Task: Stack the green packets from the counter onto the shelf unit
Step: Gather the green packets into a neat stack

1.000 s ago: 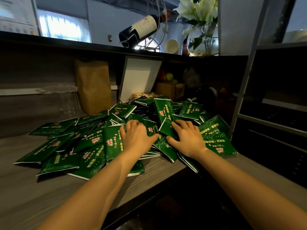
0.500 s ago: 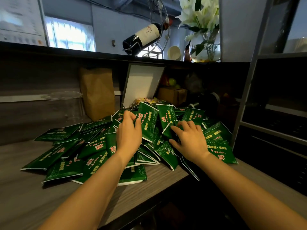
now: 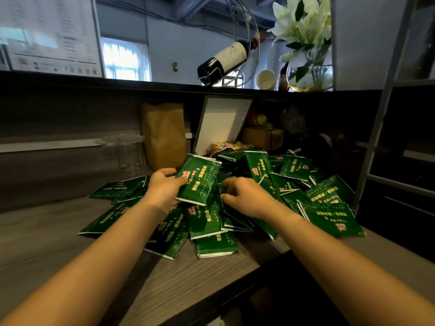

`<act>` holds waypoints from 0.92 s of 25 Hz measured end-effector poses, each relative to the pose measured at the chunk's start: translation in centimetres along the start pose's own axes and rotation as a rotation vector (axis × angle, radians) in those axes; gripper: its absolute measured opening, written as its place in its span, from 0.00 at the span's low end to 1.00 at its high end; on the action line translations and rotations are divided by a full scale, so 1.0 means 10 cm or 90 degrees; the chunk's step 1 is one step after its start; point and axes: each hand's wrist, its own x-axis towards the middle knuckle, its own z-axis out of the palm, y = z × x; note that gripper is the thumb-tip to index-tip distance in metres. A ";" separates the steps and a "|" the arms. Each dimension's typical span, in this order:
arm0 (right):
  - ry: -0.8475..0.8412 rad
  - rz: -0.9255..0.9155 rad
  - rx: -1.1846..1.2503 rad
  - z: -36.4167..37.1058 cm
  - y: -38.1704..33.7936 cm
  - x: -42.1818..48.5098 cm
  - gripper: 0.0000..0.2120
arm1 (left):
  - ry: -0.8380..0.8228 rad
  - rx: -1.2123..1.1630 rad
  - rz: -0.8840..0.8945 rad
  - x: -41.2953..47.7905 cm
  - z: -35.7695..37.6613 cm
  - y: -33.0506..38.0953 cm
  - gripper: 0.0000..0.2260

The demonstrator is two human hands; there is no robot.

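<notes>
Nearest, below both forearms, runs the bare wood-grain counter (image 3: 70, 260), and the first of the green packets (image 3: 215, 247) lie just short of the wrists, some overlapping and lying at all angles. Above them the left hand (image 3: 162, 189) grips a lifted packet (image 3: 200, 182) by its left edge, thumb on the printed face and fingers behind, so that it stands tilted clear of the heap. Just right of it the right hand (image 3: 247, 198) reaches into the pile with its fingers curled downward; the tips touch packets, but whether they have closed on one cannot be told. Packets spread well to the left of the left hand, beyond both hands, and off to the right of the right hand, where the heap ends near the shelf unit (image 3: 376, 147). Its shelves are dark, and no green packet shows on the part in view. By that reckoning the task is barely begun: one packet is in hand, perhaps a second being gathered, and almost the whole pile remains to be carried right and stacked. Beyond the left hand stands a brown paper bag (image 3: 162, 135); farther off, a wine bottle (image 3: 226, 56) sits on the ledge.
</notes>
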 end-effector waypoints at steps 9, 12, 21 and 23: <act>-0.179 0.075 -0.244 0.13 -0.51 0.37 0.44 | -0.024 -0.040 -0.001 -0.02 -0.62 -0.08 0.06; -0.119 0.069 -0.213 0.18 -0.50 0.41 0.35 | 0.004 -0.032 -0.005 -0.04 -0.63 -0.12 0.06; 0.101 0.014 0.620 0.05 -0.49 0.37 0.12 | 0.117 0.112 0.090 -0.06 -0.84 -0.26 0.10; 0.012 -0.004 0.694 0.11 -0.59 0.33 0.14 | 0.093 0.117 0.065 -0.12 -0.82 -0.28 0.09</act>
